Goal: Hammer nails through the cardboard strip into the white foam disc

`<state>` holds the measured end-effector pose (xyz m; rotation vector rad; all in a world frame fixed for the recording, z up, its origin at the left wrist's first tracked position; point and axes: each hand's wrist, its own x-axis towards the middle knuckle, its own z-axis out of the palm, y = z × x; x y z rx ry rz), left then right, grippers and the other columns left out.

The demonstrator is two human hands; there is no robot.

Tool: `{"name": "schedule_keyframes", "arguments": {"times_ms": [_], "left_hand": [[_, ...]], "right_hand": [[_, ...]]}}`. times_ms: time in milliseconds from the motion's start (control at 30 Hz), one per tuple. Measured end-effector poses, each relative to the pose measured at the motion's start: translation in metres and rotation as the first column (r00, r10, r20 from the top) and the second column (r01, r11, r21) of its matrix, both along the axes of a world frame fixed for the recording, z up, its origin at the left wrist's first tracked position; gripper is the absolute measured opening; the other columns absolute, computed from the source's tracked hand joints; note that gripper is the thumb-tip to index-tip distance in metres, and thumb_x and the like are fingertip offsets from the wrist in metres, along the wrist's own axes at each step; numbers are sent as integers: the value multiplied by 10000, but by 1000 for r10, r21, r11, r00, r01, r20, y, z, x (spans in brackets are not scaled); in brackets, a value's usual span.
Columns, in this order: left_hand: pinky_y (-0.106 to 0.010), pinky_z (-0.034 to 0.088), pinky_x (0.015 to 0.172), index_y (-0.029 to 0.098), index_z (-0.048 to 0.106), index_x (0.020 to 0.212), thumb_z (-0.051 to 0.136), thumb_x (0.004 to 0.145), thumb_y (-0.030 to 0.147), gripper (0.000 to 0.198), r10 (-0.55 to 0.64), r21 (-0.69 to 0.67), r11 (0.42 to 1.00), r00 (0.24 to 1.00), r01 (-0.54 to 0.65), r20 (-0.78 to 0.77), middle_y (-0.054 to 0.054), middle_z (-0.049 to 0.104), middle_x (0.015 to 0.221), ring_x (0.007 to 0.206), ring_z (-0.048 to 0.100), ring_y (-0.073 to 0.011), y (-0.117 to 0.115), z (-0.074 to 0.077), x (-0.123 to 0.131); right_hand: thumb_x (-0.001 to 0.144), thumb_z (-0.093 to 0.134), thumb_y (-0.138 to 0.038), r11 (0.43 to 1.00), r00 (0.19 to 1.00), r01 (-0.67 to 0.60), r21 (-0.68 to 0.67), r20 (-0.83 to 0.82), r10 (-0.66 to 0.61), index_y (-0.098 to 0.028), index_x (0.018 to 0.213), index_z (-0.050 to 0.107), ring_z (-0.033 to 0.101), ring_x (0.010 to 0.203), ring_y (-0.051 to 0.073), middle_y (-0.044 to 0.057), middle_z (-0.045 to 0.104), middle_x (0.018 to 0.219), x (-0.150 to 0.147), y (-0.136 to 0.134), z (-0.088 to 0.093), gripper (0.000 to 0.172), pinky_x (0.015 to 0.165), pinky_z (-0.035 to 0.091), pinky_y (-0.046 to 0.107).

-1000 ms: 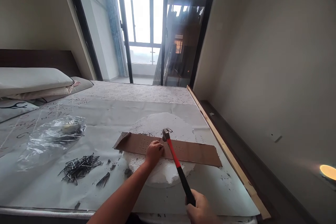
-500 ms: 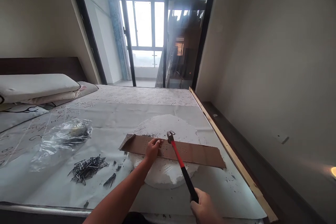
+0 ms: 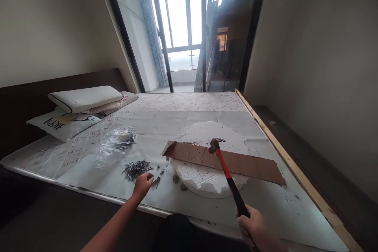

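Right hand (image 3: 256, 224): clenched around the black grip of a hammer (image 3: 226, 173) with a red and black handle. The hammer head hangs just above the brown strip (image 3: 224, 161), near its middle.

Left hand (image 3: 143, 184): fingers curled loosely at the near edge of the nail pile (image 3: 137, 168), beside a smaller cluster of loose nails (image 3: 155, 182). Whether it grips a nail cannot be told.

Brown strip: long, flat, dotted with rows of small holes; lies across a round white foam disc (image 3: 206, 177), both ends overhanging it.

Foam disc: rests on the pale sheet that covers the bed (image 3: 183, 102), with crumbs scattered about it.

Clear plastic bag (image 3: 116, 141): crumpled, beyond the nail pile.

Pillows (image 3: 84, 98): stacked at the far left, against the dark headboard.

Wooden batten (image 3: 295, 169): runs along the right edge of the bed.
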<state>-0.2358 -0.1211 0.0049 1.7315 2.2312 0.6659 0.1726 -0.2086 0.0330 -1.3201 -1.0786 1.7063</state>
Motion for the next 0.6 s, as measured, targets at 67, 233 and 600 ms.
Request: {"name": "schedule_keyframes", "arguments": {"times_ms": [67,233,600], "left_hand": [[-253,411,731,151,653,738,498,712,199,165,-46,-99,995,988,32,-147,-63,670,803,796,598,-190,-6,-13,-11],[-238,394,751,162,662,880,468,782,220,225,-106,-201,979,948,46,-299,-76,648,936,856,582,-173,0,-24,-5],[-241,372,695,172,622,744,449,736,133,178,-190,-305,950,901,68,-390,-64,638,847,824,569,-178,19,-27,-1]], "right_hand": [[582,407,-334,999,998,30,-13,-47,-30,-227,648,363,188,251,35,-139,256,357,0,2,1,133,261,184,176],[600,418,-289,998,994,35,-50,-101,-39,-220,690,360,242,254,28,-140,312,381,4,7,3,127,273,224,166],[562,395,-328,996,997,72,-60,-20,-73,-228,697,341,246,252,35,-147,300,367,12,8,6,176,271,220,175]]}}
